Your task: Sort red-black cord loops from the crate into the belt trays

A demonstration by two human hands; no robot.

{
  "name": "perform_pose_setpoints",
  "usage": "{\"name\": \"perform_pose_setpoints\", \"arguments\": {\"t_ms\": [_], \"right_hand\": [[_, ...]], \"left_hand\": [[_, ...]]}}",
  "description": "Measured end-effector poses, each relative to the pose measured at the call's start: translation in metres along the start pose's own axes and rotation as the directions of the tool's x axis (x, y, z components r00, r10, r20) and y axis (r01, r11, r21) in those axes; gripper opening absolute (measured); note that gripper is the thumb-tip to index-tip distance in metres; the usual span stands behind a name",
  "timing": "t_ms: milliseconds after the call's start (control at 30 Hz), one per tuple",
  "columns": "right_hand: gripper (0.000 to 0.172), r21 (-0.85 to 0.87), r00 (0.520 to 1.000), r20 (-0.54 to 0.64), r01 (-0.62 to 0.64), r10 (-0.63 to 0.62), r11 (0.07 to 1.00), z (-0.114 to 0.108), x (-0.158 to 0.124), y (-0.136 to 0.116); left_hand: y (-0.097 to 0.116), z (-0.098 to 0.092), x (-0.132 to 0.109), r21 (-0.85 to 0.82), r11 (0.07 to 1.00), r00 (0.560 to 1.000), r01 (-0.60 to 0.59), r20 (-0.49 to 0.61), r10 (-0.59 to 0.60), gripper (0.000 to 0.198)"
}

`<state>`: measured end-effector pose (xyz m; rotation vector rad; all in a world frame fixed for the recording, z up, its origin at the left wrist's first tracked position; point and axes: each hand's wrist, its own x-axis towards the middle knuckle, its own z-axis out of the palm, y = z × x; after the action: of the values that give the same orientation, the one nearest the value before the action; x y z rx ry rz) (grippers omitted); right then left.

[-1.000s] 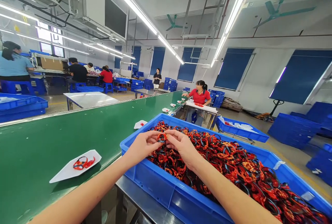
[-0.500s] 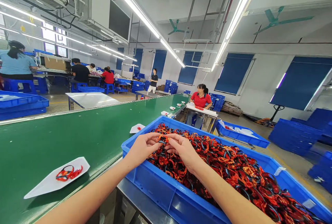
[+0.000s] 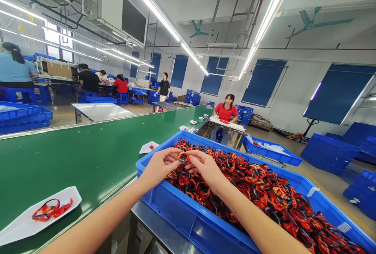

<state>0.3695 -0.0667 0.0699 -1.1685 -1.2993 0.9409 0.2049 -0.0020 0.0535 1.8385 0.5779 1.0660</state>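
L hand (image 3: 160,166) & R hand (image 3: 206,169) both closed on one small orange-&-black woven cord loop (image 3: 183,156), pinched btw fingertips just above heap of red-orange-black cord loops (image 3: 243,191). Heap fills bright blue plastic crate (image 3: 176,216); held loop is near crate's far edge. Crate's L side runs beside green conveyor belt (image 3: 73,160). White pointed tray (image 3: 38,216) w/ red-&-black cord loop (image 3: 52,209) lies at belt's near edge. Co-worker in red shirt (image 3: 225,111) sits at white-topped table beyond crate.
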Motion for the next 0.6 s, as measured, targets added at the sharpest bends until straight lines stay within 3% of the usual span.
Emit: {"name": "perform_pose_setpoints", "arguments": {"t_ms": [367, 600], "right_hand": [[0.035, -0.027, 0.999, 0.015, 0.031, -0.031, 0.999, 0.002, -0.003, -0.005], [0.041, -0.157, 0.979, 0.005, 0.201, -0.203, 0.967, 0.004, -0.006, -0.011]], "left_hand": [[-0.005, 0.003, -0.005, 0.074, 0.991, 0.993, -0.109, -0.033, 0.112, 0.035], [-0.004, 0.002, -0.002, -0.071, 0.995, 0.996, -0.066, 0.057, 0.071, 0.043]]}}
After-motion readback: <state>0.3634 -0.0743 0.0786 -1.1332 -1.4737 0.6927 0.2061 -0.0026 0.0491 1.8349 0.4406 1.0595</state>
